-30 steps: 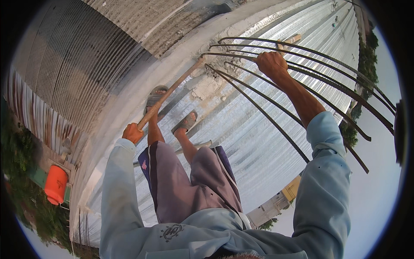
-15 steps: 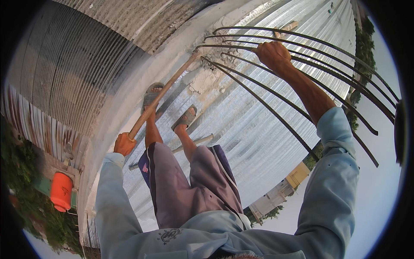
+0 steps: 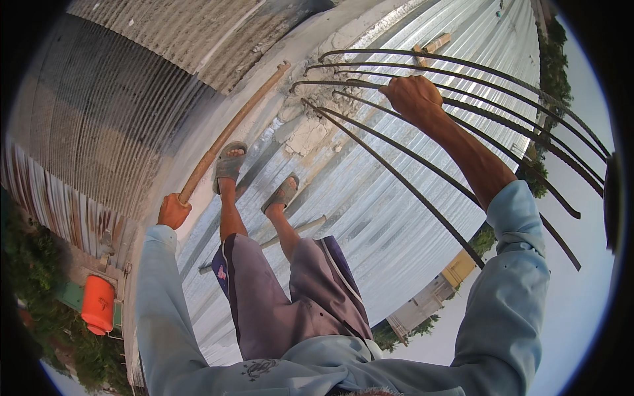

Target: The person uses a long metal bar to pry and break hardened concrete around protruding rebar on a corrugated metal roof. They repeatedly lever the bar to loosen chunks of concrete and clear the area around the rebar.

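My left hand (image 3: pixel 174 211) is closed round the lower end of a long brown rod (image 3: pixel 231 132), whose small headed top end stands apart from the rebar. My right hand (image 3: pixel 411 96) is closed round one of several long, curved dark rebar rods (image 3: pixel 416 198), which come out of broken, crumbled concrete (image 3: pixel 304 135) and fan out to the right. My sandalled feet (image 3: pixel 230 162) stand below the broken patch, beside the rod.
A pale concrete ledge (image 3: pixel 185 152) borders weathered corrugated sheets (image 3: pixel 125 119) on the left. Shiny corrugated sheeting (image 3: pixel 370 264) lies underfoot, with another bar (image 3: pixel 297 230) by my legs and wooden scraps (image 3: pixel 436 43) beyond the rebar. An orange tank (image 3: pixel 98 303) and trees sit beyond the edge.
The brown rod's top end has come away from the rebar toward the left. My left hand has moved left with it. My right hand has shifted slightly left along the rebar.
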The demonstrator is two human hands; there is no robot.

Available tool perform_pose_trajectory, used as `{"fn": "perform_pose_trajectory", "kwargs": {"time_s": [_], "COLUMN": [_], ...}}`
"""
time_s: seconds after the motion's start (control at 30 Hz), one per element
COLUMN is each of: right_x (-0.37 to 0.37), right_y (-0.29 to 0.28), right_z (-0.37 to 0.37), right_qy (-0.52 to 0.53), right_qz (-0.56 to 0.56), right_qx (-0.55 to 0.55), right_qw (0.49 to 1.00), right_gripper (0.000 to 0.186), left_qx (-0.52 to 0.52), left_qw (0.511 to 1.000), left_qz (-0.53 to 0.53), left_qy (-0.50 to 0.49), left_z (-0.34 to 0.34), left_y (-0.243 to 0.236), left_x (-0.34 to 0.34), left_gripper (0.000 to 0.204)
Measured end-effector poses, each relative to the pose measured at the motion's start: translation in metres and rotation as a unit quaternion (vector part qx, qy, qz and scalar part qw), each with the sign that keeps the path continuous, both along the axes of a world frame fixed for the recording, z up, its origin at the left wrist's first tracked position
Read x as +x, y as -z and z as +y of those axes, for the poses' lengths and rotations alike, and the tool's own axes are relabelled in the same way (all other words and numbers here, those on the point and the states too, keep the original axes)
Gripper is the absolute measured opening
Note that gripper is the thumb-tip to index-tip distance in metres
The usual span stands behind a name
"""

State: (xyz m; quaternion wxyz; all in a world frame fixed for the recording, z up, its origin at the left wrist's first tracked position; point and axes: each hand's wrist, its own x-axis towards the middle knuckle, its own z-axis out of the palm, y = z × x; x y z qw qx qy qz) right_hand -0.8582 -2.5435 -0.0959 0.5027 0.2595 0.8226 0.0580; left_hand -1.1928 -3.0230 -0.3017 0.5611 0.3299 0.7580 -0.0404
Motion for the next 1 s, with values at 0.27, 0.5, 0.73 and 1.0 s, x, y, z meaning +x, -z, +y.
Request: {"fn": "perform_pose_trajectory", "kwargs": {"time_s": [0.27, 0.5, 0.73, 1.0], "right_x": [0.0, 0.01, 0.016, 0.013], "right_y": [0.003, 0.003, 0.011, 0.014], "right_z": [0.0, 0.003, 0.004, 0.003], "right_qy": [-0.037, -0.022, -0.026, -0.016], "right_qz": [-0.005, 0.036, 0.033, 0.06], "right_qx": [0.012, 0.0, 0.008, -0.002], "right_qw": [0.999, 0.999, 0.999, 0.998], "right_gripper": [0.025, 0.026, 0.022, 0.021], "left_qx": [0.051, 0.063, 0.126, 0.192], "left_qw": [0.998, 0.994, 0.968, 0.913], "left_qz": [-0.025, 0.015, 0.111, 0.245], "left_qy": [0.031, 0.082, 0.188, 0.262], "left_z": [0.094, 0.102, 0.111, 0.132], "left_y": [0.051, 0.065, 0.07, 0.067], "left_x": [-0.002, 0.004, -0.018, -0.019], "left_gripper": [0.032, 0.033, 0.028, 0.027]}}
